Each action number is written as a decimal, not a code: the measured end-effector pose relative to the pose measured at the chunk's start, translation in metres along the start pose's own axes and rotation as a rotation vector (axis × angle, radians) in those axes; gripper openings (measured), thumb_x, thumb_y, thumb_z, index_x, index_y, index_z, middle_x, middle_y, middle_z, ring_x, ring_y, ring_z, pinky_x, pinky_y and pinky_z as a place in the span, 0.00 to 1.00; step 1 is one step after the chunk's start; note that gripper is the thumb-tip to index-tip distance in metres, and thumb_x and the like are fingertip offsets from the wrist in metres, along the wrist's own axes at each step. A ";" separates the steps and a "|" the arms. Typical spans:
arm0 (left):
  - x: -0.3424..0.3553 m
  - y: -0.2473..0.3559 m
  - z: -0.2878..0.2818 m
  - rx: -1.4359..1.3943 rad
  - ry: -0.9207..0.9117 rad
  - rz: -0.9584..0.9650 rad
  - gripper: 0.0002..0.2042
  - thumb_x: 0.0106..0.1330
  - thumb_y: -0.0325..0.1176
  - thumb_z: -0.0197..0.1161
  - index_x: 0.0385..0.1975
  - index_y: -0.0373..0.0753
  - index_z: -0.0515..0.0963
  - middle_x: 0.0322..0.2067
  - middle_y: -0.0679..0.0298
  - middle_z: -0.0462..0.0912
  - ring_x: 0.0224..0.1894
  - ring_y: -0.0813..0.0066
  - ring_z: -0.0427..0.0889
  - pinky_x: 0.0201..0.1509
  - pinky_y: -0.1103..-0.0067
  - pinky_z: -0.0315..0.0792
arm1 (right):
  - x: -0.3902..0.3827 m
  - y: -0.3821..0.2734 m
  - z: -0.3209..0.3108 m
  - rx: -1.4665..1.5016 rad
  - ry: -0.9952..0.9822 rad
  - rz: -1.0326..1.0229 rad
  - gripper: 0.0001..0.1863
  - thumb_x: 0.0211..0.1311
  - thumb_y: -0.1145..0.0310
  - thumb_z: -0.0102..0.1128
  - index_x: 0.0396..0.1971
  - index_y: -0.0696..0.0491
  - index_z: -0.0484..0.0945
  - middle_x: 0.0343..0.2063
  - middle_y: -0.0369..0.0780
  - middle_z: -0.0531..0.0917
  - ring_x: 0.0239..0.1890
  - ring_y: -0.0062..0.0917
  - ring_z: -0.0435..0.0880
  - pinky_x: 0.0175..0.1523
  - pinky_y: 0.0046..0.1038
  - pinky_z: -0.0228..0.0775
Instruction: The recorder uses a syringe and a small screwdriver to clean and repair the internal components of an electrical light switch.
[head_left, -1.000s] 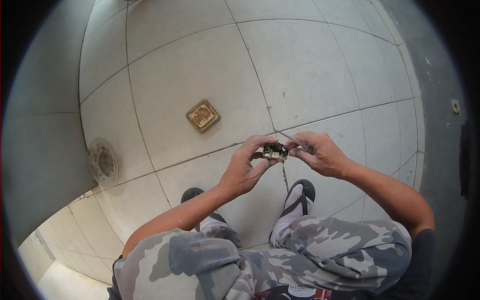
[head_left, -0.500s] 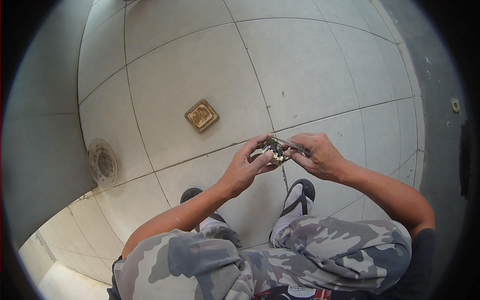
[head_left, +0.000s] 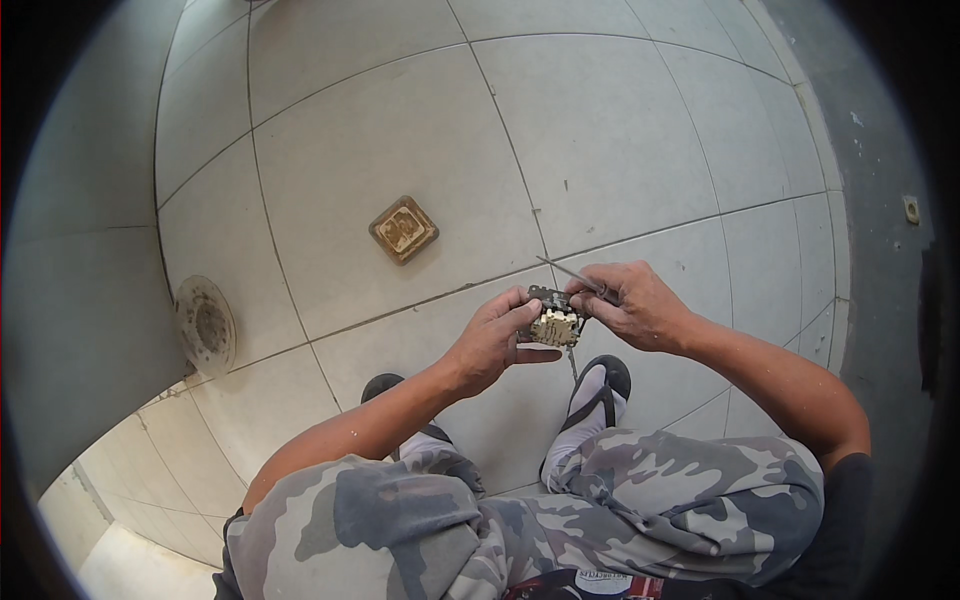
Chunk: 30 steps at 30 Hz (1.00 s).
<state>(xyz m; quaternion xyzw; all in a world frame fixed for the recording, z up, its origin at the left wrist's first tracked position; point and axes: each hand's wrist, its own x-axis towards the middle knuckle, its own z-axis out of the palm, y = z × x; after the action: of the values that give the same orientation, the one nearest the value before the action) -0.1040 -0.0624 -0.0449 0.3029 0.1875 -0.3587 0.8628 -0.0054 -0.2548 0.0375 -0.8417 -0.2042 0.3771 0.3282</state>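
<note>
Above the tiled floor, my left hand (head_left: 492, 335) grips a small electrical fitting (head_left: 556, 328) by its left side. The fitting has a cream, ridged plastic block and a dark metal frame along its far edge. My right hand (head_left: 640, 308) is closed around a thin screwdriver (head_left: 570, 270), whose shaft points out to the far left, past the fitting and off it. The right fingertips are at the fitting's right edge; whether they pinch it too is hard to make out. Dust covers the fingers of both hands.
A brown square piece (head_left: 404, 231) with a pale, dirty face lies on the floor tiles (head_left: 610, 130) ahead. To the left, a round dusty disc (head_left: 205, 326) leans by a grey panel (head_left: 90, 300). My sandalled feet (head_left: 597, 400) are below the hands. A grey wall edge runs along the right.
The fitting has been turned so its cream block now faces up and toward me. The screwdriver's shaft has come away from it and points out beyond its far edge.
</note>
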 end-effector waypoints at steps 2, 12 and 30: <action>-0.001 0.000 0.001 0.004 -0.010 -0.005 0.13 0.77 0.42 0.49 0.51 0.41 0.71 0.47 0.64 0.79 0.51 0.73 0.79 0.58 0.64 0.77 | 0.001 0.002 0.001 0.010 -0.017 -0.005 0.09 0.63 0.70 0.59 0.37 0.58 0.83 0.25 0.45 0.85 0.26 0.31 0.80 0.35 0.32 0.72; -0.002 -0.010 -0.005 -0.070 -0.095 -0.140 0.23 0.77 0.46 0.41 0.60 0.34 0.69 0.54 0.53 0.79 0.56 0.63 0.79 0.62 0.63 0.75 | 0.000 0.008 0.007 0.087 -0.067 0.046 0.10 0.64 0.68 0.61 0.38 0.59 0.83 0.25 0.46 0.84 0.25 0.31 0.80 0.35 0.32 0.72; -0.002 -0.003 -0.002 -0.495 -0.090 0.003 0.24 0.77 0.40 0.35 0.71 0.41 0.56 0.58 0.44 0.72 0.60 0.49 0.75 0.67 0.54 0.69 | 0.001 -0.007 -0.005 -0.238 0.044 -0.054 0.13 0.66 0.68 0.58 0.46 0.58 0.75 0.28 0.48 0.81 0.29 0.37 0.80 0.36 0.37 0.72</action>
<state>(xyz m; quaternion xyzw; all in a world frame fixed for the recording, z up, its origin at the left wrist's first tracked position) -0.1078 -0.0618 -0.0469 0.0663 0.2305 -0.3138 0.9187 -0.0015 -0.2514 0.0449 -0.8768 -0.2629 0.3227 0.2406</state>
